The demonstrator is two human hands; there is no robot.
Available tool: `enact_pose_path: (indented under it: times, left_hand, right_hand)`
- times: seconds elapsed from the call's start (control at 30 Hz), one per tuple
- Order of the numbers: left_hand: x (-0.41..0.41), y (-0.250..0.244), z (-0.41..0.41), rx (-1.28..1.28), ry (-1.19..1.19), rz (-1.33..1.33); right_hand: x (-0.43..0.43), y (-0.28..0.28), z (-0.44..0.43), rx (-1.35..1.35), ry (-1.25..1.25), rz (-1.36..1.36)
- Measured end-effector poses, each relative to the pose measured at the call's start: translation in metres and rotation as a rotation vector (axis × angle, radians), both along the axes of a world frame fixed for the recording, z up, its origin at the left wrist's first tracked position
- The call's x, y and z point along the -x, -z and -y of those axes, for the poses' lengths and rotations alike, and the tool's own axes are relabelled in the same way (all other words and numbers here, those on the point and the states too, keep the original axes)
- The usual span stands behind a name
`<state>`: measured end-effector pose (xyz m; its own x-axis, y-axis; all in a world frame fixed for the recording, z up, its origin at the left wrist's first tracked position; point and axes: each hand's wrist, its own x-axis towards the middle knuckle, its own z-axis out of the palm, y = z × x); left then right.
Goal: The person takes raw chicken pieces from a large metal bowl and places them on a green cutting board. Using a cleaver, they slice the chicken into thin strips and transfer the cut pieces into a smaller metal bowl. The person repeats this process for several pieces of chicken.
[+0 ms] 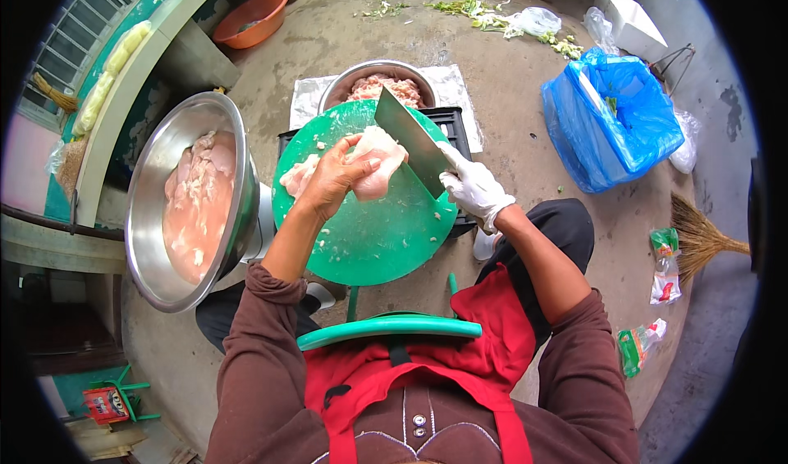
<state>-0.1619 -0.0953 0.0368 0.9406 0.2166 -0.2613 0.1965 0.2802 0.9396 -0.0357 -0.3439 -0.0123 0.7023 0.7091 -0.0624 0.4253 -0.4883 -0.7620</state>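
My bare left hand [335,177] grips a piece of raw chicken [377,162] over a round green cutting board [369,242]. A smaller heap of raw meat [299,177] lies on the board, partly behind my left hand. In a white glove, my right hand [474,187] holds a cleaver [409,140], its broad blade tilted just right of the chicken. The cleaver's handle is mostly hidden in my fingers. Small meat scraps dot the board. Beyond its far edge, a metal bowl [329,94] holds cut raw meat [394,88].
A large steel basin [144,217] of raw chicken in pinkish liquid stands left. A black crate [452,119] shows under the board. Farther off are an orange tub [271,20], a blue-lined bin [578,131] and vegetable scraps [462,7]. A straw broom [702,236] is at right.
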Motion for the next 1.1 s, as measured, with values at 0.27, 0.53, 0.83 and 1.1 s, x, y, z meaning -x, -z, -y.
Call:
enact_pose_path:
  times: [0.27,0.53,0.83,1.1]
  left_hand:
    - [0.063,0.067,-0.003,-0.140,-0.041,-0.256]
    - [0.112,0.073,-0.015,-0.821,-0.040,-0.230]
    - [0.005,0.091,0.016,-1.454,-0.056,0.489]
    - [0.001,0.124,0.013,-1.504,-0.156,0.521]
  right_hand:
    - [0.003,-0.003,0.000,-0.010,-0.017,0.013]
    - [0.007,-0.010,-0.003,0.075,-0.138,0.151]
    - [0.015,-0.026,-0.014,0.213,-0.126,0.051]
    - [0.032,-0.047,-0.004,0.268,-0.316,0.337]
